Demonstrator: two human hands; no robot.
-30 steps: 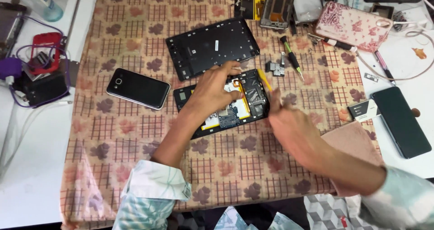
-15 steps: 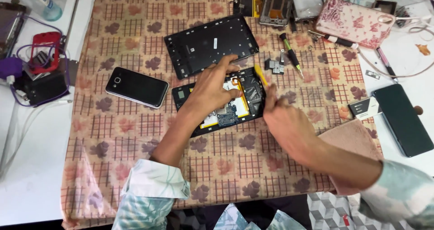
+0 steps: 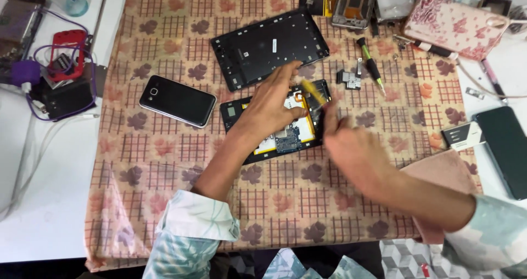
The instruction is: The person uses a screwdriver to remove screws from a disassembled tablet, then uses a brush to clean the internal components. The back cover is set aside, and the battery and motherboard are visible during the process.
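An opened tablet body [image 3: 277, 142] with exposed yellow and blue circuit parts lies on the patterned cloth. My left hand [image 3: 272, 100] rests on its upper middle, fingers spread toward the far edge. My right hand [image 3: 351, 147], blurred by motion, hovers at the tablet's right end and grips a thin tool with a yellow handle [image 3: 314, 92] pointing over the top right corner. The tablet's black back cover [image 3: 269, 47] lies just beyond.
A black phone [image 3: 177, 100] lies left of the tablet. A green-handled screwdriver [image 3: 370, 65] and small parts [image 3: 349, 79] sit to the right, a pink pouch [image 3: 453, 25] behind. A dark phone [image 3: 505, 147] and pink cloth [image 3: 444, 172] are at right, chargers and cables [image 3: 57, 87] at left.
My right hand has shifted right and toward me along the tablet's right end, with the yellow tool now tilted over the corner. The left hand stays on the tablet.
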